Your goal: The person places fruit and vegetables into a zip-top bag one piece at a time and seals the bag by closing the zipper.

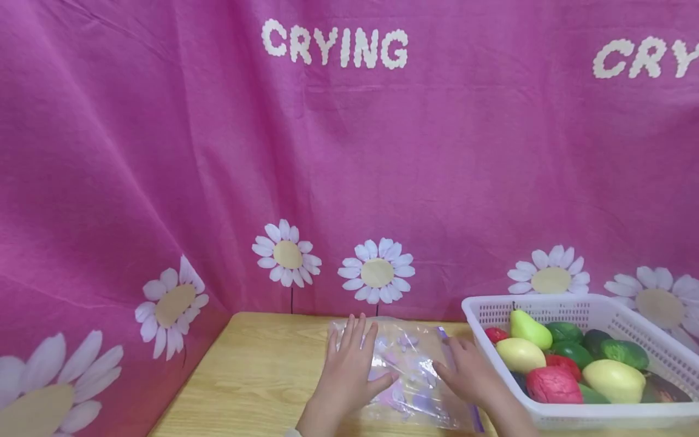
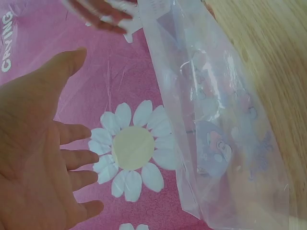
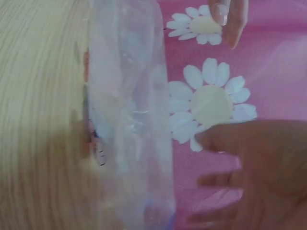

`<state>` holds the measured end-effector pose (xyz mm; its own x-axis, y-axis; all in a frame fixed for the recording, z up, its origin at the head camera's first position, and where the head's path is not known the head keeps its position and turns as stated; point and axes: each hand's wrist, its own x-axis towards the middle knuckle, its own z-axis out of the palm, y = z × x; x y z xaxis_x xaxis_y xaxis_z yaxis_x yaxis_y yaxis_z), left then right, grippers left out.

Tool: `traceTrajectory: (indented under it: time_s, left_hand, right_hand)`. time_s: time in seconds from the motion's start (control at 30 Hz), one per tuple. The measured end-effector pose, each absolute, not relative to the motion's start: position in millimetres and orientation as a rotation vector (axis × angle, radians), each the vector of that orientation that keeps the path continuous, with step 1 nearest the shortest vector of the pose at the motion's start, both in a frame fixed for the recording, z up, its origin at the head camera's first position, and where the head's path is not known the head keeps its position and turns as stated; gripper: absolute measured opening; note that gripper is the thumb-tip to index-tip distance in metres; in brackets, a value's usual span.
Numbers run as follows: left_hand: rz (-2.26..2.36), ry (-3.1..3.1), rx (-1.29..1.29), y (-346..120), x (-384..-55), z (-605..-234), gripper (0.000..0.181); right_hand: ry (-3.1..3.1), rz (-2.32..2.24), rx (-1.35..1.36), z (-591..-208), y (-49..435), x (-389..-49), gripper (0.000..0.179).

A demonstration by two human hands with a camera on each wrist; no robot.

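Note:
A clear plastic zip bag [image 1: 409, 364] with pastel printed pictures lies on the wooden table, its purple zip strip [image 1: 443, 332] along the right side. Fingers spread, my left hand [image 1: 349, 373] is over the bag's left part. At the right side, by the zip strip, is my right hand [image 1: 469, 371], its thumb pointing toward the bag's middle. In the left wrist view the bag [image 2: 216, 110] stands beside the left hand [image 2: 33, 148], whose fingers are apart from it. The right wrist view shows the bag [image 3: 139, 91] next to the right hand's loosely extended fingers [image 3: 220, 179].
To the right stands a white plastic basket [image 1: 617, 413] of fruit and vegetables, including a green pear [image 1: 530, 331] and yellow lemon-like fruit [image 1: 614, 380]. A pink cloth [image 1: 437, 182] with daisies hangs behind the wooden table [image 1: 256, 376] and along its left side.

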<state>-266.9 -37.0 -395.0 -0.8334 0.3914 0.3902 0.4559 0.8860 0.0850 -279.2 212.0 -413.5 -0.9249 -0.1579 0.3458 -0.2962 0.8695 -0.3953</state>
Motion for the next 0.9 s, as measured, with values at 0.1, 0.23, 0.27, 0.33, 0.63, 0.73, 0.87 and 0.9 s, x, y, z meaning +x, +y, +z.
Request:
traceTrajectory:
  time_s: [0.1,0.23,0.27,0.33,0.63,0.73,0.87,0.9]
  left_hand:
    - [-0.273,-2.701,-0.63,-36,-267,-395,0.088]
    - [-0.291,-2.683,-0.632,-36,-267,-396,0.085]
    - [-0.291,-2.672,-0.636,-35,-267,-396,0.084]
    - [-0.306,-2.649,-0.651,-34,-267,-396,0.082]
    - [-0.832,-2.644,-0.8,-19,-256,-392,0.078]
    - [-0.955,-2.661,-0.79,-12,-252,-392,0.08]
    - [-1.0,-2.648,-0.756,-6,-248,-394,0.082]
    - [-1.011,-2.637,-0.744,-5,-247,-394,0.082]
  right_hand:
    - [-2.773,0.71,0.254,-420,217,-283,0.053]
    - [-2.734,0.859,0.207,-425,221,-288,0.048]
    - [-2.718,0.904,0.197,-425,221,-288,0.046]
    - [-2.68,1.002,0.187,-424,220,-289,0.044]
    - [-2.412,1.989,0.078,-404,205,-284,0.07]
    - [-2.258,2.418,0.173,-399,202,-280,0.04]
    - [-2.201,2.64,0.304,-397,193,-276,0.031]
    - [-2.212,2.636,0.343,-397,191,-275,0.034]
